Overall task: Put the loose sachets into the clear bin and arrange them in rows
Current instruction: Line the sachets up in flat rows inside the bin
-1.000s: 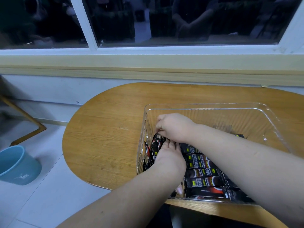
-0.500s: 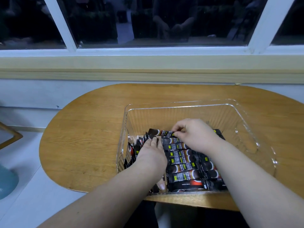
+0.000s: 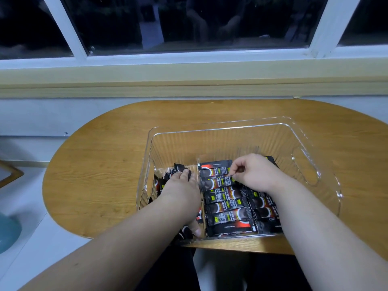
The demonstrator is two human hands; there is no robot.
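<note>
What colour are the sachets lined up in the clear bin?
The sachets are black with a reddish-brown swirl and small yellow-green labels; the head view shows them.

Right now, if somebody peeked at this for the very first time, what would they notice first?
Two bare hands are busy inside a clear bin on a wooden table. The left hand holds a bunch of upright sachets, black ones, by the bin's left wall. The right hand pinches one sachet in the flat row beside them, and a dark window fills the top.
</note>
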